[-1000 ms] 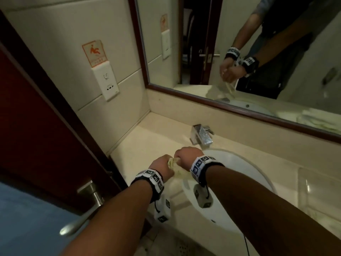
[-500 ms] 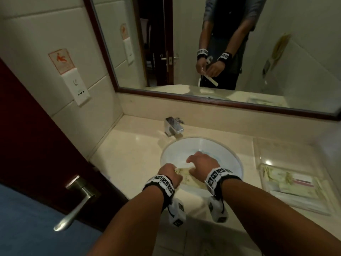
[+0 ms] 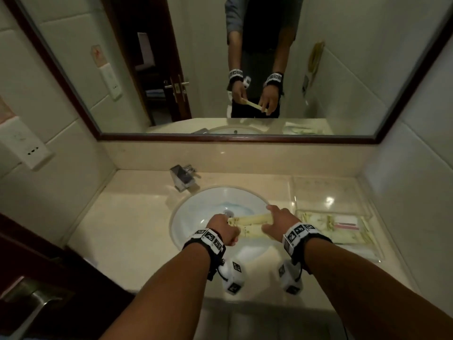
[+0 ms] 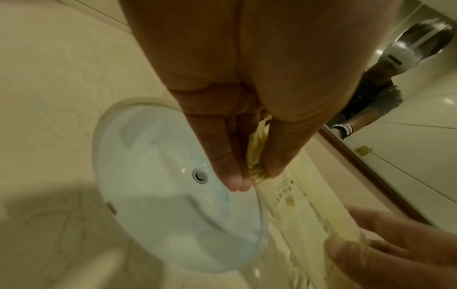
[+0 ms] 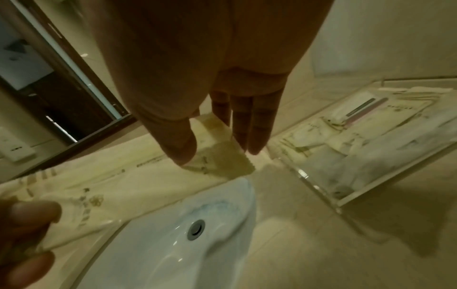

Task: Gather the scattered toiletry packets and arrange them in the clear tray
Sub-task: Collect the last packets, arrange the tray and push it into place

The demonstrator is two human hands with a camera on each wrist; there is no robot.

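Note:
Long cream printed packets (image 3: 250, 220), seemingly two together, hang stretched level above the sink basin (image 3: 215, 200). My left hand (image 3: 221, 228) pinches their crumpled left end between thumb and fingers (image 4: 257, 176). My right hand (image 3: 277, 222) pinches the right end, thumb on top and fingers beneath (image 5: 217, 154). The packets (image 4: 309, 211) run between the two hands (image 5: 123, 181). The clear tray (image 3: 375, 241) sits on the counter just right of my right hand. It holds several flat cream packets and one with a pink stripe (image 5: 366, 109).
A chrome faucet (image 3: 182, 176) stands behind the basin. A framed mirror (image 3: 235, 138) runs along the back wall. The side wall is close on the right of the tray. A door with a metal handle (image 3: 29, 303) is at the lower left.
My view has swung right, from the left wall to the middle of the sink. Both hands moved right over the basin and drew apart, stretching the packets out between them.

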